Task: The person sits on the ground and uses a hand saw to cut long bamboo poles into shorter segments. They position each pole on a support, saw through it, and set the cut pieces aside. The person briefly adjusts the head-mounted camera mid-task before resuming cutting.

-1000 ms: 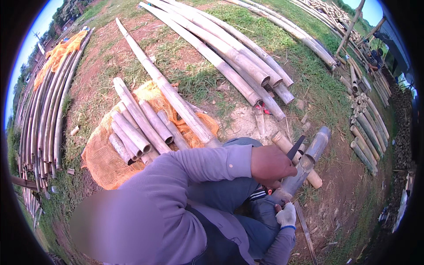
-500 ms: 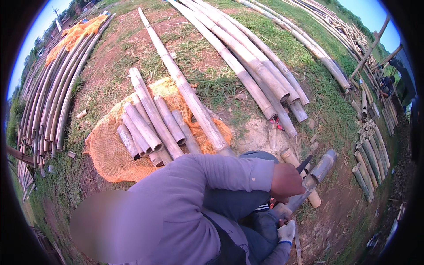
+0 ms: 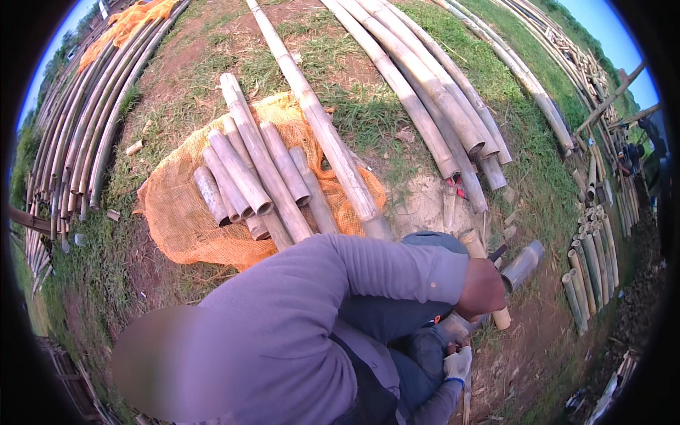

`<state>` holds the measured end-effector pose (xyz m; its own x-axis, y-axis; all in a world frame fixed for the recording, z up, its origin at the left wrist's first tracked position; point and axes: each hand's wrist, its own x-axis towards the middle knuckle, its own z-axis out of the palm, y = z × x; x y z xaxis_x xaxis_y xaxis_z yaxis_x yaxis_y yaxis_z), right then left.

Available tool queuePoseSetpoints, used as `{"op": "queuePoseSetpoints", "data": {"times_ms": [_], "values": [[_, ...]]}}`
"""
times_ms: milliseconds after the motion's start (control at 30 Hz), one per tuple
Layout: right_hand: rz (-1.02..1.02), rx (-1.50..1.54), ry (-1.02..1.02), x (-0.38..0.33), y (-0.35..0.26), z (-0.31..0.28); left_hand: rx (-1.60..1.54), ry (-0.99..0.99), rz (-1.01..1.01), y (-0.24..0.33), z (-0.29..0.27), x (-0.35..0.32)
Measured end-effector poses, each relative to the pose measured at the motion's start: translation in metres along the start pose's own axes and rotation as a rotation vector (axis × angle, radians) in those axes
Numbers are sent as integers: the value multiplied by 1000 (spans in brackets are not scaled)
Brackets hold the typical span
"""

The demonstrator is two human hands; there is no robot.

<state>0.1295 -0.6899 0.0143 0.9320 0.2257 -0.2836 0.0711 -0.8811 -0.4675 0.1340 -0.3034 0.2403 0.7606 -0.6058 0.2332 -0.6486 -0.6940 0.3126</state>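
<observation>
My left hand, at the end of a purple-grey sleeve, is closed around a tool; its dark end sticks out past the fist. Under that hand lies a thick grey bamboo section, slanting from upper right down toward my knees. A tan bamboo piece runs crosswise beneath it. My right hand, in a pale glove with a blue cuff, is closed near the bamboo's lower end beside my jeans. What its fingers grip is hidden. Below the glove shows a thin pale strip; I cannot tell whether it is held.
Left of my arm, several cut bamboo pieces lie on an orange mesh sheet. A long pole crosses the sheet's right side. More long poles extend behind. Short bamboo sections are grouped at right, and a pole stack lies far left.
The view has tilted, so the mesh sheet and its bamboo sit higher in it. My left hand has moved rightward along the grey bamboo, covering an opening visible before.
</observation>
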Motion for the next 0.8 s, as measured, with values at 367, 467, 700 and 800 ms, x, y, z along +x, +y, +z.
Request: {"op": "queuePoseSetpoints", "data": {"times_ms": [367, 467, 700, 800], "values": [[61, -52, -9, -9, -21, -11, -474, 242, -122, -27, -37, -10], [42, -83, -5, -12, -21, -12, -928, 482, -419, -97, -41, -9], [46, -115, -123, -8, -47, -21, -206, 62, -998, -296, 125, -59], [50, -66, -160, -8, -54, -27, 96, -171, -1005, -321, 133, -31]]}}
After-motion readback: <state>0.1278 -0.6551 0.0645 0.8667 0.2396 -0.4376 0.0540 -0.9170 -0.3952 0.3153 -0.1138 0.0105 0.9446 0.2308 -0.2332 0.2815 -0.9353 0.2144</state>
